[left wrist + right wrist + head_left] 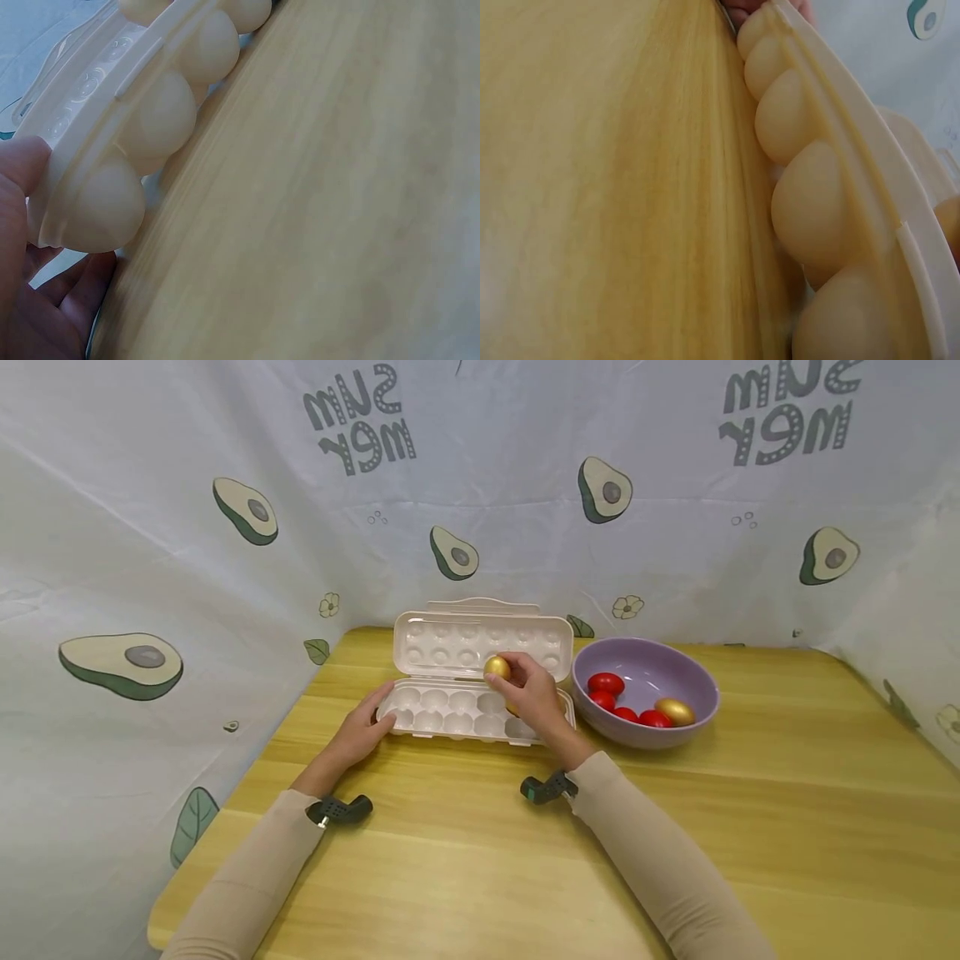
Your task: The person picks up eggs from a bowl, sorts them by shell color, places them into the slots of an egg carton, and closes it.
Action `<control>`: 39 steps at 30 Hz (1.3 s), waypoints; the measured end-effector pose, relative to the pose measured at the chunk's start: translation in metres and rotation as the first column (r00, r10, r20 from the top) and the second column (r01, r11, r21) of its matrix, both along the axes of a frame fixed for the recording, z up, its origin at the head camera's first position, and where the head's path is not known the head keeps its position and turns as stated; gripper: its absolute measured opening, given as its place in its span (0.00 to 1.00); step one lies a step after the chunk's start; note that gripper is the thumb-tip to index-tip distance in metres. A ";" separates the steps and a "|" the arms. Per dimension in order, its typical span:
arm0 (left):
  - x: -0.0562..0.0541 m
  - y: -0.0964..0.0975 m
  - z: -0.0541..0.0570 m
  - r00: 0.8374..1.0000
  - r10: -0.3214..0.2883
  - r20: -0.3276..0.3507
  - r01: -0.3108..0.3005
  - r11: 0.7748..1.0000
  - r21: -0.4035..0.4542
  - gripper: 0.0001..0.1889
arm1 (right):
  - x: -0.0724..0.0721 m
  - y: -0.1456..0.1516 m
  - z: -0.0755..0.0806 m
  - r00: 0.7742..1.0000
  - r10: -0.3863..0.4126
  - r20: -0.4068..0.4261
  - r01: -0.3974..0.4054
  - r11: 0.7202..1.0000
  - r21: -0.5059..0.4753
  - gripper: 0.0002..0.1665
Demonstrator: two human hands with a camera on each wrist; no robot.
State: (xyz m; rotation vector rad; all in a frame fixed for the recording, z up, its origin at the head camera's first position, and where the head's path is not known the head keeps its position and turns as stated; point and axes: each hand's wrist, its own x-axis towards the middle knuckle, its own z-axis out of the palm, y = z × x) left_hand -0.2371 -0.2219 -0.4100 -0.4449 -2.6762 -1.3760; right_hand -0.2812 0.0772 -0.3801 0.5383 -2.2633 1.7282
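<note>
A pale plastic egg carton (457, 723) lies with its lid (467, 635) raised at the back of the table. My left hand (356, 733) grips its left end; in the left wrist view the thumb (22, 165) lies at the rim and other fingers (86, 292) curl below. Between thumb and fingers, my right hand (536, 693) pinches a golden egg (496, 669) above the carton's back row. Part of another golden egg (512, 708) shows under that hand. The cups at the right end are partly hidden by the right hand.
Right of the carton, close to it, stands a purple bowl (652, 652) with several red eggs (606, 683) and a golden egg (675, 712). A wooden table (450, 860) carries everything. Behind it hangs a white curtain (510, 435) with avocado prints.
</note>
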 end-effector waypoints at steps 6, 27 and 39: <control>0.000 -0.001 0.000 1.000 0.009 0.013 -0.008 1.000 -0.018 0.32 | -0.002 -0.002 -0.004 0.999 0.025 -0.036 -0.022 0.998 0.062 0.24; 0.000 0.000 -0.001 1.000 0.000 0.000 0.000 1.000 0.009 0.31 | 0.003 -0.003 -0.005 0.996 0.052 -0.066 -0.035 0.970 0.242 0.22; 0.000 0.001 -0.001 1.000 -0.002 -0.011 0.002 1.000 0.009 0.32 | 0.004 -0.002 -0.005 0.996 0.058 -0.075 -0.032 0.952 0.304 0.23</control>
